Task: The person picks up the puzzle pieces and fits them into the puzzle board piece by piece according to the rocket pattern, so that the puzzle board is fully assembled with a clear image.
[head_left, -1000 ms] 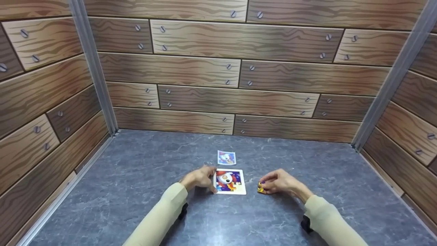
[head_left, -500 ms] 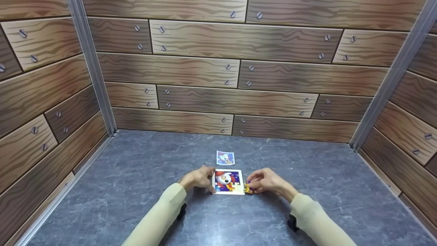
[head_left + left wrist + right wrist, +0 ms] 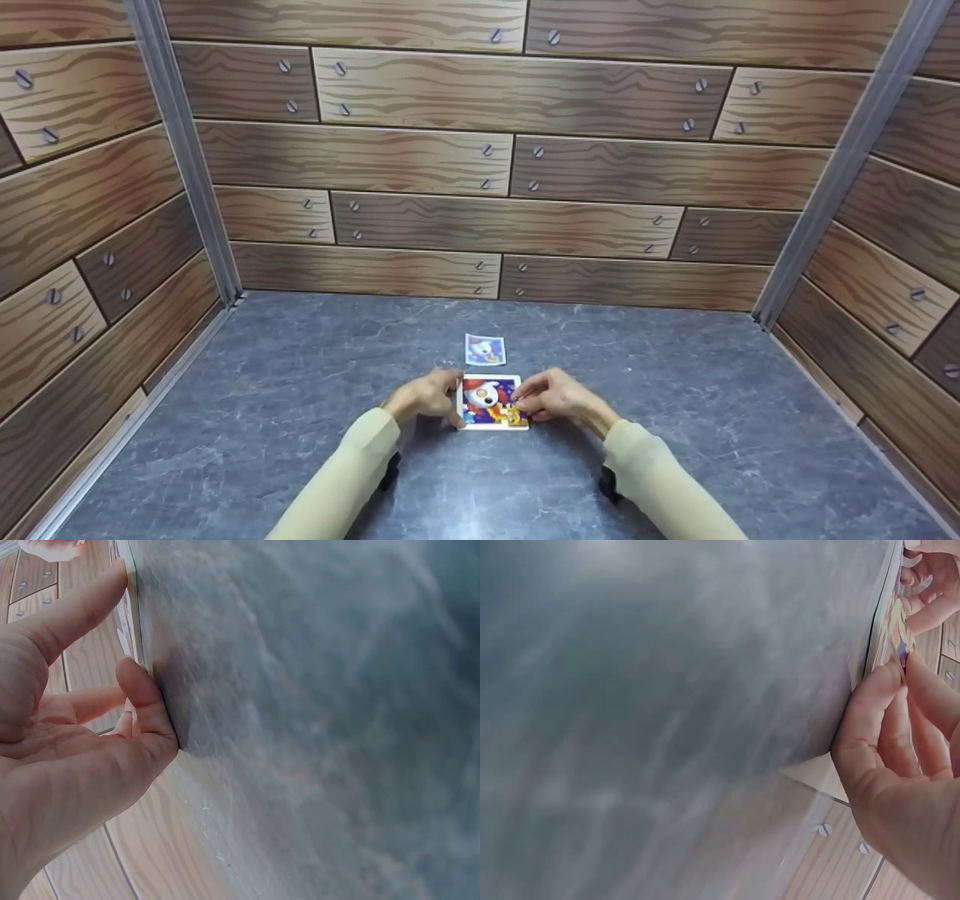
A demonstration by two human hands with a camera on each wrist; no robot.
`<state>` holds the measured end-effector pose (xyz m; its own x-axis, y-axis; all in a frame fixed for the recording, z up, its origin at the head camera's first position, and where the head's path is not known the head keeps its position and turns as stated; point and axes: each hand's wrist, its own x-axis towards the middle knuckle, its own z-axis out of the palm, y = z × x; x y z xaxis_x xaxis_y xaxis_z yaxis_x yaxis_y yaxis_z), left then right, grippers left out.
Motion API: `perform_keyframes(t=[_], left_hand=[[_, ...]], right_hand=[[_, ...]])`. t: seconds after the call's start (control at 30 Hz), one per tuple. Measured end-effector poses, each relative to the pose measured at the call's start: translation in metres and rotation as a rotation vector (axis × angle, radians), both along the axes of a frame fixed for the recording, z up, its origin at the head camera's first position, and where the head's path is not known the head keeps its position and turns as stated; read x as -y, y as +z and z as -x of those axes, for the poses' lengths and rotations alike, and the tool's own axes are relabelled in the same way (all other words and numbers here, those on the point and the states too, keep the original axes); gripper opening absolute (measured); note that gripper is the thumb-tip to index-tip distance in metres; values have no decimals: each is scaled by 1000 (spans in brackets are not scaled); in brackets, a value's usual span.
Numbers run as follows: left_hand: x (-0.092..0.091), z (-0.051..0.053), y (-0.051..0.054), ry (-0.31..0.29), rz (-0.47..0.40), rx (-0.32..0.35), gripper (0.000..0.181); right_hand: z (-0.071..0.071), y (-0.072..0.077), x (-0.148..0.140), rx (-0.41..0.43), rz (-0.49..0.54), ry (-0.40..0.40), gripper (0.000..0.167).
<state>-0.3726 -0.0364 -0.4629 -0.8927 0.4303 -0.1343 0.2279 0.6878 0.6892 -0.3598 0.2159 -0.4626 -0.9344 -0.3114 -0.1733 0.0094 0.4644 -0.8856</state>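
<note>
A white-framed jigsaw puzzle board (image 3: 480,429) lies flat in the middle of the table, mostly filled with a picture of a white-faced cartoon figure in red on purple. My left hand (image 3: 426,394) holds its left side, thumb at the near corner and fingers at the far one. Between thumb and fingertips, my right hand (image 3: 559,394) pinches a yellow and purple puzzle piece (image 3: 516,415) at the board's near right part. The right wrist view shows this puzzle piece (image 3: 901,645) tilted at the fingertips; whether it touches the board I cannot tell.
Just beyond the board lies a small picture card (image 3: 485,349) with a similar design. The grey marbled table (image 3: 337,330) is enclosed by wood-patterned walls (image 3: 420,161) at the back and both sides.
My right hand has moved left with the puzzle piece, from the table beside the board to above its near right part. My left hand keeps its hold; the head view has shifted slightly.
</note>
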Motion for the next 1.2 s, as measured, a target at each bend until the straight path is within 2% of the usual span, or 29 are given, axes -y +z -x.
perform_keyframes(t=[0.1, 0.3, 0.7, 0.9, 1.2], left_hand=[[1, -1, 0, -13, -13, -13, 75], [-1, 0, 0, 4, -4, 11, 71], [-2, 0, 0, 26, 24, 19, 80], [-2, 1, 1, 6, 6, 9, 79], [-1, 1, 1, 0, -6, 21, 81]], right_hand=[[1, 0, 4, 8, -17, -4, 22], [3, 0, 6, 16, -8, -10, 21], [1, 1, 11, 10, -33, -17, 22], [4, 2, 14, 14, -62, -42, 17], [1, 1, 21, -40, -137, -57, 15]])
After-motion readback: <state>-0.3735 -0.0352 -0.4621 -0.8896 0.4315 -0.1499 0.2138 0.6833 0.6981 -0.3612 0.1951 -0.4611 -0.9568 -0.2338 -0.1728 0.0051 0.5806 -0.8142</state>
